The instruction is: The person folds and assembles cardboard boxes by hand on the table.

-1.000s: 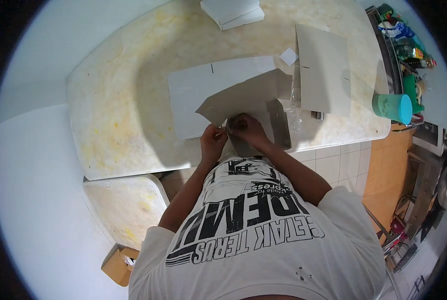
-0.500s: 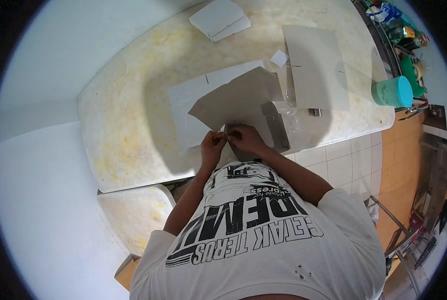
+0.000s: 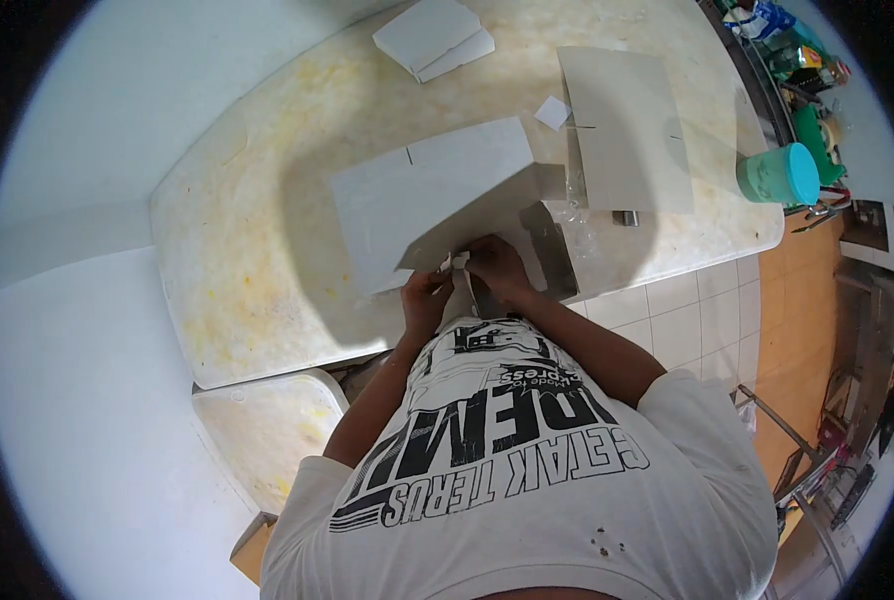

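Observation:
A partly folded grey cardboard box (image 3: 552, 245) stands at the table's near edge, its raised flap leaning toward the far side. My left hand (image 3: 427, 298) pinches the box's near left corner. Close beside it, my right hand (image 3: 497, 270) has its fingers closed on the same corner, reaching partly inside the walls. A small pale tab shows between the fingertips. Under and behind the box lies a flat white cardboard sheet (image 3: 377, 210) with a short slit. To the right rests another flat grey sheet (image 3: 632, 130), with a small white square (image 3: 552, 113) by its left edge.
Folded white cardboard (image 3: 432, 40) lies at the table's far side. A teal container with a blue lid (image 3: 782, 175) stands at the right edge. Near the grey sheet are a small metal object (image 3: 625, 217) and clear plastic film (image 3: 579, 235). Bottles and a green basket sit far right.
The raised box flap has tilted lower toward me, uncovering more of the white sheet. A pale tab now shows between my fingertips. The view has shifted, so the table appears turned slightly.

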A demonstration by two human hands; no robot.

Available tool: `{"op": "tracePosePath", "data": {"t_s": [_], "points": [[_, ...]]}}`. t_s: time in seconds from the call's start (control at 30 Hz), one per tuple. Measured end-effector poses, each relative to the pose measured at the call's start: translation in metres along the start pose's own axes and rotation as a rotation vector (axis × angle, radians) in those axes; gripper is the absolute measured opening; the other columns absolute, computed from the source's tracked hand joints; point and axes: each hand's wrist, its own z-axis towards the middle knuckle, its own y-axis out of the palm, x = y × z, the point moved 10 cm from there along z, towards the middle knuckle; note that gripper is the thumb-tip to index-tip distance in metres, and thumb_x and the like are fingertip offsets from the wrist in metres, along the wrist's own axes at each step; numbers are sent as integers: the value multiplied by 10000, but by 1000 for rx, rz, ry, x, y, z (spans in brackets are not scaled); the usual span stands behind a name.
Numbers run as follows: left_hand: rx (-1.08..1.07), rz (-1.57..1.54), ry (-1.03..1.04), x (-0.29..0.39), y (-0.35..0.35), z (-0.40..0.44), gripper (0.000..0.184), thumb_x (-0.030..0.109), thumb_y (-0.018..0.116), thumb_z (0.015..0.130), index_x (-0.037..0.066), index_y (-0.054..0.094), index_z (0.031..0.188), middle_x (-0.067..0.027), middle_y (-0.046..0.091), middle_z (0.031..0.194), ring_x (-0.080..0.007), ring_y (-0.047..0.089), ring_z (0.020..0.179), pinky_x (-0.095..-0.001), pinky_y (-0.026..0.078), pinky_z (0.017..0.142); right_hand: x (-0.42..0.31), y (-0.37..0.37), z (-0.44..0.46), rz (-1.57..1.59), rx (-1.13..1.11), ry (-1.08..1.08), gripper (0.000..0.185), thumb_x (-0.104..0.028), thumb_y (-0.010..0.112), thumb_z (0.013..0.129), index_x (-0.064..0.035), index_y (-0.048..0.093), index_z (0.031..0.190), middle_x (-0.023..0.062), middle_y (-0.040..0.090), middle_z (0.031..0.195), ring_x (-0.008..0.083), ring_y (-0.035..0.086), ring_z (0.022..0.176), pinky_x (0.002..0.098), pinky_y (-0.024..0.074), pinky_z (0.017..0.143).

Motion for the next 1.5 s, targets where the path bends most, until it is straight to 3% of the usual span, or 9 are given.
{"op": "tracePosePath", "data": {"t_s": [0.23, 0.53, 0.63, 0.77, 0.93, 1.03, 1.17, 1.37, 1.5], "points": [[16, -37, 108, -5, 3, 1, 78, -14, 690, 708, -2, 634, 760, -116, 640, 806, -180, 648, 758, -291, 534, 722, 19, 5, 4, 140, 31, -26, 447, -279, 746, 676, -23, 540, 978, 134, 611, 933, 271, 607, 867, 364, 492, 780], [-11, -35, 135, 3, 8, 0, 104, 10, 692, 758, -37, 609, 801, -126, 637, 812, -190, 649, 775, -313, 530, 722, 6, 2, 0, 123, 32, -9, 419, -206, 760, 668, -25, 534, 971, 119, 608, 917, 228, 600, 867, 339, 489, 780], [4, -40, 159, 8, 8, 2, 89, -8, 677, 731, -32, 606, 778, -132, 639, 782, -198, 662, 746, -304, 539, 697, -4, -2, -7, 210, 59, 26, 363, -78, 741, 679, -26, 526, 966, 69, 580, 887, 158, 565, 818, 288, 472, 721], [-64, -25, 205, 19, 10, 3, 69, -4, 643, 759, -33, 594, 796, -117, 635, 795, -175, 648, 769, -292, 530, 719, 6, 0, -5, 170, 76, 97, 378, -88, 740, 679, -29, 515, 977, 74, 577, 915, 160, 560, 833, 286, 467, 731], [-134, -355, 65, -1, 16, 10, 92, 19, 587, 836, -24, 533, 896, -85, 614, 830, -127, 587, 840, -272, 498, 758, 7, -3, -7, 189, 89, 141, 433, -185, 755, 690, -37, 498, 1005, 94, 580, 906, 194, 573, 851, 303, 469, 769], [-101, -407, 9, -5, 17, 15, 143, 33, 585, 852, -4, 476, 939, -88, 625, 853, -119, 587, 845, -264, 494, 748, 8, -4, -8, 219, 95, 162, 438, -176, 752, 694, -42, 491, 1019, 95, 571, 915, 193, 565, 878, 304, 466, 776], [-122, -407, -98, -2, 18, 21, 202, 47, 601, 851, 17, 425, 945, -105, 654, 905, -117, 605, 838, -247, 493, 732, 14, 3, -8, 419, 88, 232, 449, -89, 762, 683, -39, 462, 1014, 70, 563, 890, 143, 557, 820, 270, 462, 676], [-162, -286, -238, 9, 14, 23, 244, 38, 632, 825, 3, 522, 1040, -100, 665, 953, -97, 610, 812, -229, 486, 723, 4, -1, -14, 470, 145, 341, 419, -74, 761, 682, -52, 466, 980, 35, 545, 802, 103, 527, 681, 247, 435, 568], [-134, -189, -196, 2, 19, 18, 184, 18, 636, 811, 1, 625, 995, -73, 666, 901, -83, 599, 783, -220, 473, 712, 6, -1, -17, 588, 178, 374, 327, -86, 755, 690, -79, 499, 894, 9, 531, 743, 88, 507, 620, 236, 404, 516]]}}
